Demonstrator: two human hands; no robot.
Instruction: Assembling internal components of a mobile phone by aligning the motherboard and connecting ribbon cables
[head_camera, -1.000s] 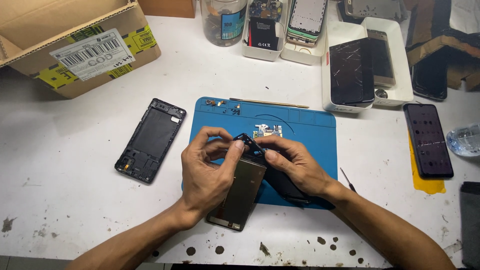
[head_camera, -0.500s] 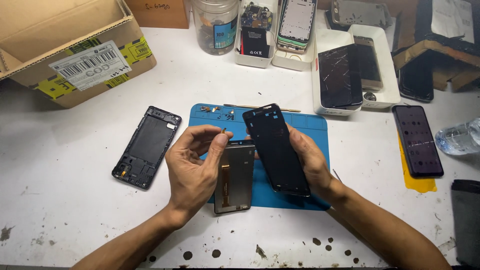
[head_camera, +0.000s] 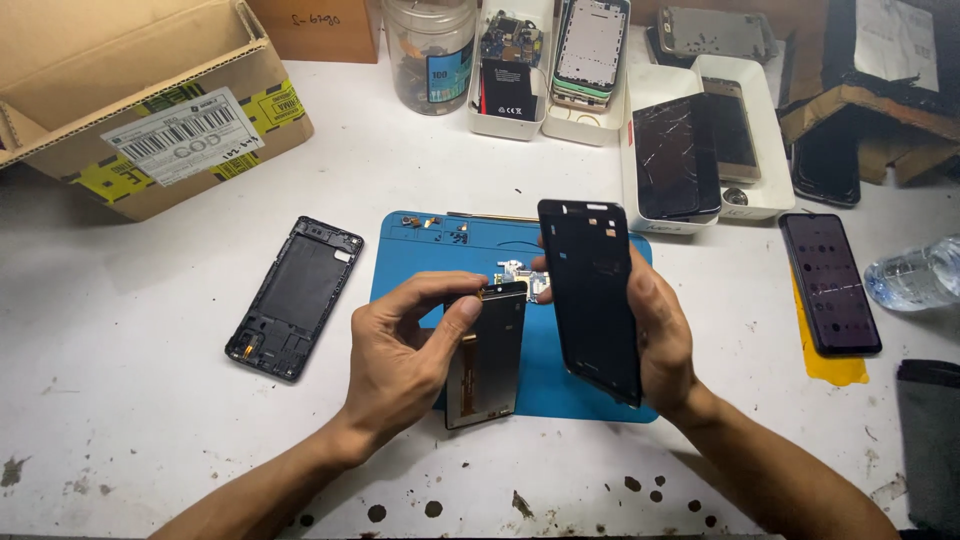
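While right hand (head_camera: 655, 335) lifts black frame (head_camera: 592, 290) higher, left hand (head_camera: 400, 355) keeps screen panel (head_camera: 487, 355)

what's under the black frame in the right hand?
The black frame, lifted in the right hand, covers part of the blue mat. Small loose parts show beside its edge. Anything directly behind it is hidden.

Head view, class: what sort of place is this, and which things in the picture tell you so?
Most likely a phone repair bench. The left hand holds a loose screen panel and the right hand a black phone frame over a blue work mat; trays behind hold cracked phones and parts.
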